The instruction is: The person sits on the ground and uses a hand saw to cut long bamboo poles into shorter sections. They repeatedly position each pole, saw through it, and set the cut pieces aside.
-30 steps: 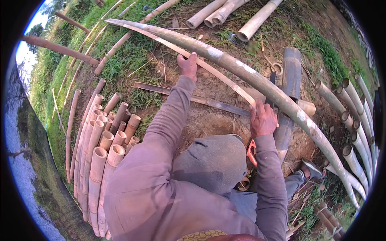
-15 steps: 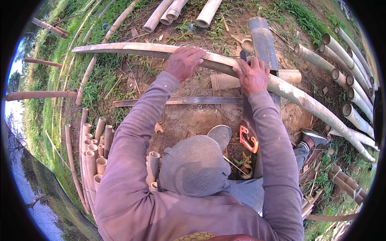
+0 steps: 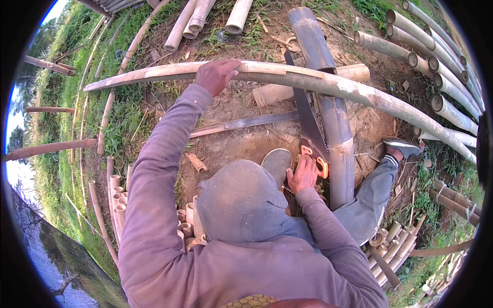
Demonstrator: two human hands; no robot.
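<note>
The long, curved, grey-green bamboo pole (image 3: 367, 95) spans the far side, left tip over grass. I see the left hand (image 3: 218, 77) curled closed over it. Open brown soil (image 3: 241, 143) lies nearer. Rightward, the right hand (image 3: 303, 175) touches the orange-handled, dark-bladed handsaw (image 3: 310, 122); I cannot tell how closed.

Saw handle (image 3: 322, 167) is bright orange; saw blade (image 3: 309, 122) is dark grey, almost black. Long bamboo pole (image 3: 349, 88) is grey-tan, blotched white toward the right, its left upper face (image 3: 174, 69) pale straw. Thick bamboo log (image 3: 335, 119) shows slate grey with one pale tan ring (image 3: 341, 145). Sleeves (image 3: 165, 146) are mauve, trousers (image 3: 365, 204) blue-grey, right sock (image 3: 392, 159) white-striped. Far left grass (image 3: 134, 114) is green
</note>
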